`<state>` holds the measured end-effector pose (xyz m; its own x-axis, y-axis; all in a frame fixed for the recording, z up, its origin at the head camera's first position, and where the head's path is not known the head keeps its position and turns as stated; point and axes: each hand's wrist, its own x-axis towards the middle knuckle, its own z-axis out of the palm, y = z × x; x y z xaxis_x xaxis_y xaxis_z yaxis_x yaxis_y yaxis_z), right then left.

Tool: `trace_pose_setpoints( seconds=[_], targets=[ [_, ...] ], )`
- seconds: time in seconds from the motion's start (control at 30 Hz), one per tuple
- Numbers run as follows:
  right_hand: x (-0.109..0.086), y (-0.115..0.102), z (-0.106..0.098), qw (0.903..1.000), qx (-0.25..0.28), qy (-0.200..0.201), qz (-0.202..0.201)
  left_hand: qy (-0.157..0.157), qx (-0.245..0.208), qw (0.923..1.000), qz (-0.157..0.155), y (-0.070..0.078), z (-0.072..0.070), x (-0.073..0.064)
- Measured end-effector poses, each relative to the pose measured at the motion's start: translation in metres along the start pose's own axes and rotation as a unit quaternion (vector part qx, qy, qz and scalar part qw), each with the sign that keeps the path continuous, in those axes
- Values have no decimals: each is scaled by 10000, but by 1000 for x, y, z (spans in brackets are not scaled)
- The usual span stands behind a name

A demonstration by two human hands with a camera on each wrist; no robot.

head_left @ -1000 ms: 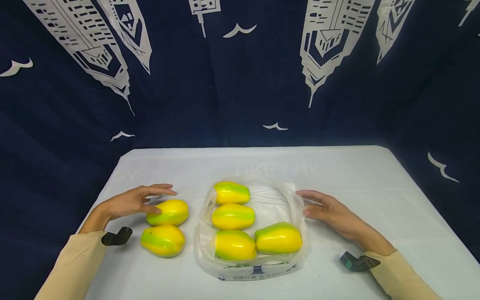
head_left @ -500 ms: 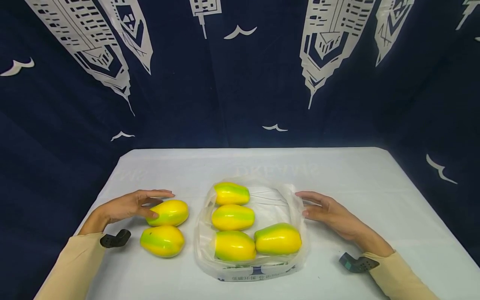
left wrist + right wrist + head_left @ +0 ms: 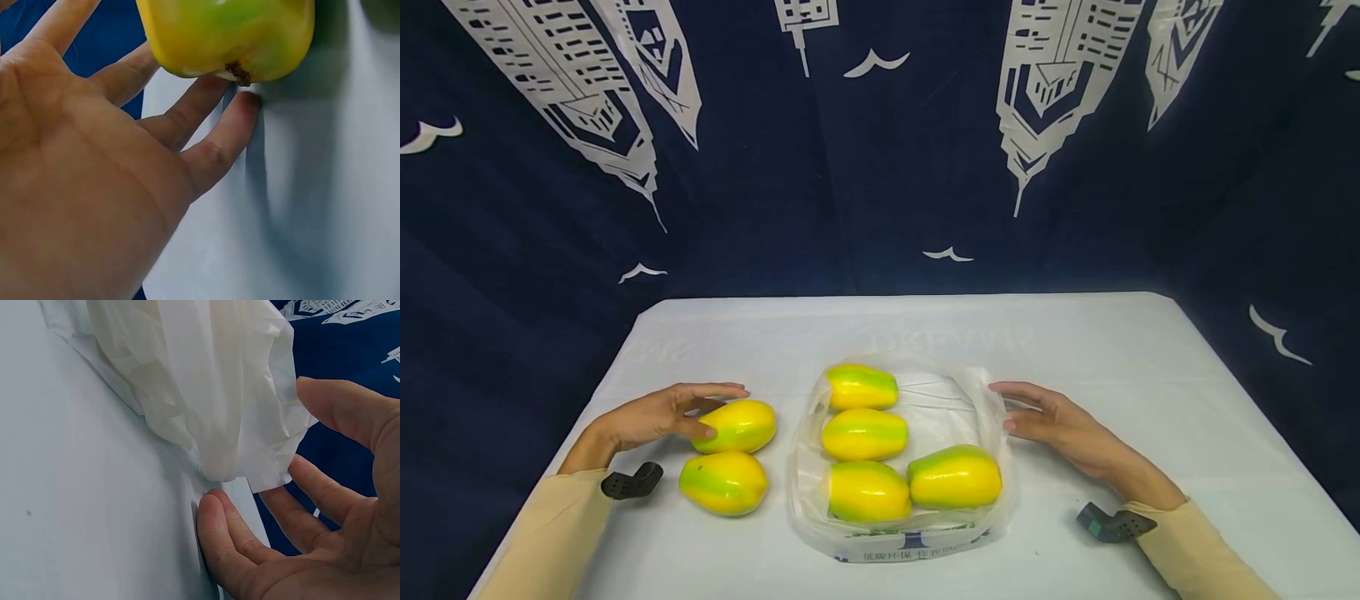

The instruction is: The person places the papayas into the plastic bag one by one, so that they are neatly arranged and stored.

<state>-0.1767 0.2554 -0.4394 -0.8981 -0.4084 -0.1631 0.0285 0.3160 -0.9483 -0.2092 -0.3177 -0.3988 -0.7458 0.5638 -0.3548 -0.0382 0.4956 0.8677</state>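
My left hand (image 3: 647, 414) lies at the left end of a yellow-green papaya (image 3: 743, 425) in the head view. Its thumb touches the fruit and its fingers extend along the far side. The left wrist view shows the papaya's stem end (image 3: 234, 47) close above spread fingers. A second loose papaya (image 3: 726, 483) lies just nearer. At centre, a white translucent plastic bag (image 3: 925, 546) stands with its mouth open upward, several papayas (image 3: 867, 434) inside. My right hand (image 3: 1060, 425) touches the bag's right rim, its thumb and fingers loosely extended; the right wrist view shows the bag's crumpled side (image 3: 206, 394).
A white cloth (image 3: 1097, 342) covers the table. Behind it hangs a dark blue curtain (image 3: 850, 167) printed with white buildings and birds. A dark device (image 3: 632, 482) is on the left wrist and another dark device (image 3: 1116, 525) on the right.
Since a second ago, my left hand has come down slightly and its thumb has shifted a little left on the papaya. The right hand, bag and fruit stay in place.
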Motion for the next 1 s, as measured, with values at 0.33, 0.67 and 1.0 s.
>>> trace_pose_setpoints(
  seconds=[0.33,0.67,1.0],
  targets=[
    [1,0,0,9998,-206,54,36,-229,-62,9995,203,-2,0,1],
    [1,3,-1,10000,-19,4,30,-223,-157,9994,226,-3,1,2],
    [1,3,-1,9999,-132,25,8,-18,52,9990,435,3,-1,3]
  ],
)
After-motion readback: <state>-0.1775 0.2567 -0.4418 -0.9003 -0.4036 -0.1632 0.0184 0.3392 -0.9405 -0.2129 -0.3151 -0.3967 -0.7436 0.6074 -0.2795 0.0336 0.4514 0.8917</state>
